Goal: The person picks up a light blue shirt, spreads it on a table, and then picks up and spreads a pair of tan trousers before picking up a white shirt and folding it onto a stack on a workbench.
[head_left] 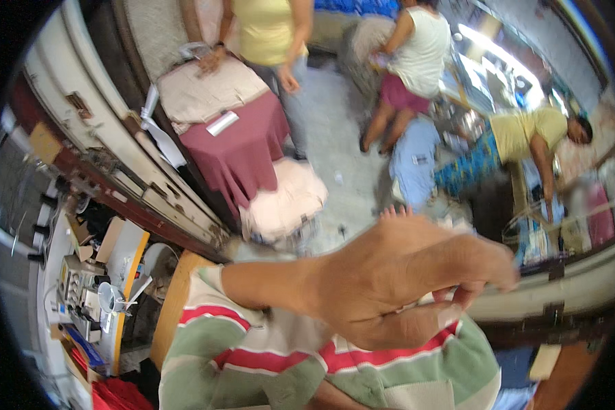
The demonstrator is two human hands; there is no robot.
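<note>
My left hand (396, 283) reaches across in front of my striped green, white and red shirt (266, 359), back of the hand upward. Its fingers are curled in, with the thumb below the bent index finger; whatever they hold, if anything, is hidden. A row of small pinkish tips (395, 212) shows just beyond the knuckles; I cannot make out whether they are my right hand's fingers. A strip of bare skin (335, 398) appears at the lower edge, too little to identify. A pale, blurred thing (454, 224) lies behind my left hand.
A person in a yellow top (270, 31) rests a hand on beige cloth (212, 89) over a maroon-draped table (236, 147). Another in white (422, 44) stands farther back. A third (526, 137) leans over stacked things at right. Left of me is a cluttered shelf (126, 294).
</note>
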